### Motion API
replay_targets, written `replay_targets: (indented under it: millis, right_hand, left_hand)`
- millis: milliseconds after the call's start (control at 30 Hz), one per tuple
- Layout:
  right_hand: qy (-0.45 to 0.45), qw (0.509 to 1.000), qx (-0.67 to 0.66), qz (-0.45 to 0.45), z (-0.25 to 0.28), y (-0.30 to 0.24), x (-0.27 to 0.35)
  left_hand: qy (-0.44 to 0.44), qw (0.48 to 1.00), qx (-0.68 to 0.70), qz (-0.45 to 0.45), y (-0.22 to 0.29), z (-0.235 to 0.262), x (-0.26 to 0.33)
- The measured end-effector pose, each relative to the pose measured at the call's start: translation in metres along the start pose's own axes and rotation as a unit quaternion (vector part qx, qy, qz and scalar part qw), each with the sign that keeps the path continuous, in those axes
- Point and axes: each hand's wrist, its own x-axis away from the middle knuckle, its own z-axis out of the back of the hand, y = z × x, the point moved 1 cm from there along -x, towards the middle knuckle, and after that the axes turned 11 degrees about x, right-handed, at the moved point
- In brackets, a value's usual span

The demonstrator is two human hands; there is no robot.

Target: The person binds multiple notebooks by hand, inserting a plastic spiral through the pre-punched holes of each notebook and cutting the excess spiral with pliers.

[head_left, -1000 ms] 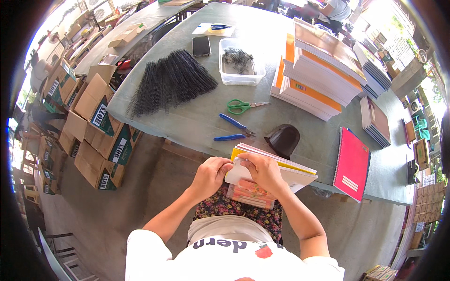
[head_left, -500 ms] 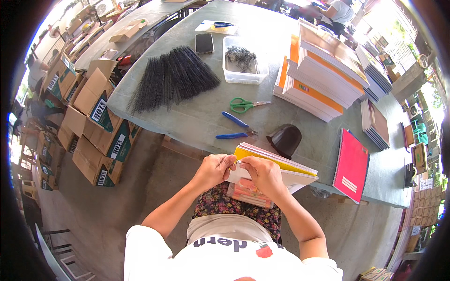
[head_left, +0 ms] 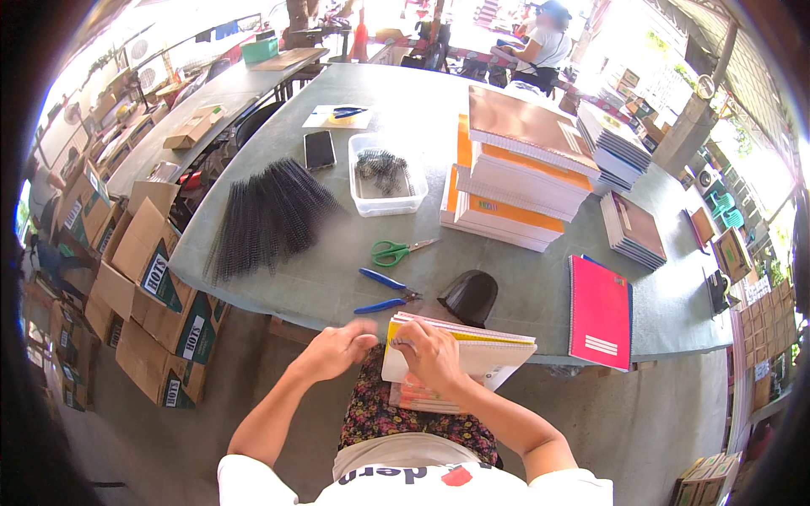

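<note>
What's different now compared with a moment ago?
The left hand has come away to the left from the notebook's corner, leaving a gap to the right hand. The camera's view has also tilted up, showing more background. The right hand stays at the notebook; the blue pliers and green scissors lie as before on the table.

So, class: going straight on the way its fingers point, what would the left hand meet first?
The left hand would probably meet the left edge of the notebook at the right hand; blur and depth leave some doubt.
</note>
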Motion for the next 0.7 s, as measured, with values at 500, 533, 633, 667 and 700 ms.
replay_targets:
  millis: [500,533,633,667,700]
  right_hand:
    - [0.013,0.996,-0.038,0.075,-0.008,0.002,0.018]
    - [0.039,0.995,-0.052,0.081,-0.007,-0.001,0.016]
    - [0.075,0.994,-0.028,0.08,0.006,0.009,0.015]
    - [-0.048,0.997,0.054,0.028,0.007,0.013,0.019]
    - [-0.126,0.984,0.122,0.035,0.015,0.009,0.018]
  left_hand:
    - [-0.06,0.939,-0.267,-0.21,0.068,-0.118,-0.164]
    - [-0.085,0.954,-0.17,-0.232,0.07,-0.116,-0.169]
    - [0.078,0.916,-0.136,-0.371,0.111,-0.083,-0.108]
    - [0.143,0.905,-0.09,-0.391,0.131,-0.057,-0.065]
    - [0.14,0.911,-0.107,-0.373,0.116,-0.046,-0.05]
